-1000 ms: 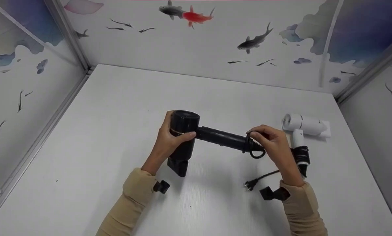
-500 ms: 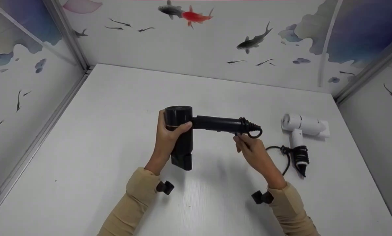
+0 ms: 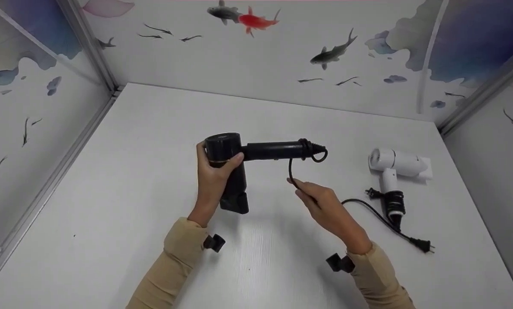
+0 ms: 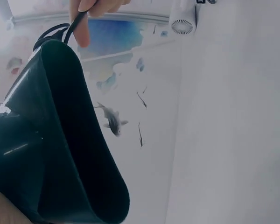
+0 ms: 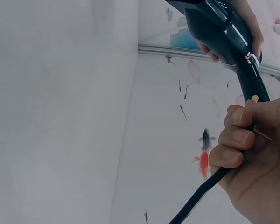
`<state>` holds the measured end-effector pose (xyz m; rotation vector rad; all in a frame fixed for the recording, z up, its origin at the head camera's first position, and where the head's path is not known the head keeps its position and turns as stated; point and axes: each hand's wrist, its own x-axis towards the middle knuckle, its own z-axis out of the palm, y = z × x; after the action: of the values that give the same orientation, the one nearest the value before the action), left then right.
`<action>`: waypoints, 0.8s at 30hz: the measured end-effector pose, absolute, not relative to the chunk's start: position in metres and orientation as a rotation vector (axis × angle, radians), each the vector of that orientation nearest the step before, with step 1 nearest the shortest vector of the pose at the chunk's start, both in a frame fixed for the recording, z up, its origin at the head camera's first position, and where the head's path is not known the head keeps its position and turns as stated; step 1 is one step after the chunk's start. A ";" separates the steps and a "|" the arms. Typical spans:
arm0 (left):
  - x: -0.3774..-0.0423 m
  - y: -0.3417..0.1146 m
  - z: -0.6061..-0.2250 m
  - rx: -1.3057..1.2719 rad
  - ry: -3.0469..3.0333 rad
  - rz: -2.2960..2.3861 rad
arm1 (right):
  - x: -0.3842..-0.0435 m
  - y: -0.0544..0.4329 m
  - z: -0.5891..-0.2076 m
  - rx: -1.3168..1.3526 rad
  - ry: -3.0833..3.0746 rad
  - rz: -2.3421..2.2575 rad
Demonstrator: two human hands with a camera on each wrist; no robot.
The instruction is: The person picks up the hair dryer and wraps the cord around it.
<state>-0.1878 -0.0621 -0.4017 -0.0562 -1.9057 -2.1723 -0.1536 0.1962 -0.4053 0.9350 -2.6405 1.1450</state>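
A black hair dryer is held above the table, its handle pointing right and its flat nozzle facing down toward me. My left hand grips its barrel, thumb across the front near the handle joint. Part of the black cord is wound around the handle's end. My right hand holds the cord below the handle, and in the right wrist view its fingers curl around the cord. Beyond that hand the cord's free length runs over the table to a two-pin plug. The left wrist view shows the nozzle opening close up.
A white hair dryer lies on the right side of the white table, its black cord wrapped around its handle. Its own plug sticks out leftward. Printed panels wall in the back and sides.
The black hair dryer has risen and shifted left, its handle now level. My right hand has moved from the handle's end down and left along the cord; the plug has swung to the right.
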 end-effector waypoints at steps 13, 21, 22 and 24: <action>-0.186 -0.066 -0.404 -0.070 -2.106 -2.053 | -0.151 0.203 -0.386 0.869 -2.200 0.977; -0.184 -0.061 -0.403 -0.164 -2.237 -2.029 | -0.154 0.210 -0.379 0.841 -2.147 0.956; -0.184 -0.061 -0.403 -0.176 -2.250 -2.032 | -0.155 0.210 -0.378 0.841 -2.130 0.957; -0.184 -0.061 -0.402 -0.206 -2.273 -2.046 | -0.157 0.211 -0.376 0.843 -2.098 0.968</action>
<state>-0.1839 -0.0611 -0.4023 -0.2056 -2.2731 -2.0461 -0.1568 0.2115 -0.3757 0.8427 -2.0980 0.9684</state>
